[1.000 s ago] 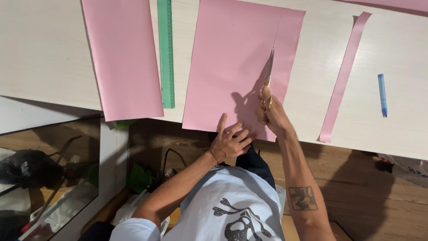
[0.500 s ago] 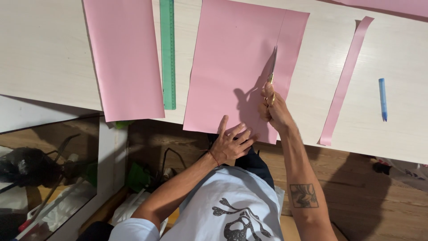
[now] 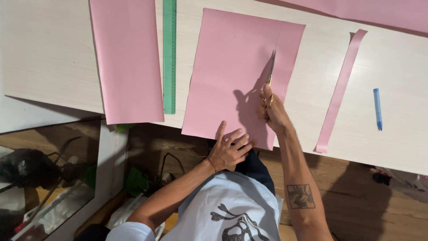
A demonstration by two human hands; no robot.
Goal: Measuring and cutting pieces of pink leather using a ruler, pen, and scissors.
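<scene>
A large pink paper sheet (image 3: 232,67) lies on the pale wooden table (image 3: 53,58) and hangs over its near edge. My right hand (image 3: 273,111) grips gold-handled scissors (image 3: 270,76), whose blades point away from me along a straight line near the sheet's right side. My left hand (image 3: 228,149) lies flat with spread fingers on the sheet's lower edge, just left of the cut.
A second pink sheet (image 3: 127,58) lies to the left, with a green ruler (image 3: 169,53) beside it. A narrow pink strip (image 3: 341,89) and a blue pen (image 3: 377,108) lie to the right. More pink paper (image 3: 379,13) sits at the far edge. Below the table are cables and bags.
The scissors and my right hand have advanced farther up the sheet along the cut line. My left hand has stayed on the lower edge.
</scene>
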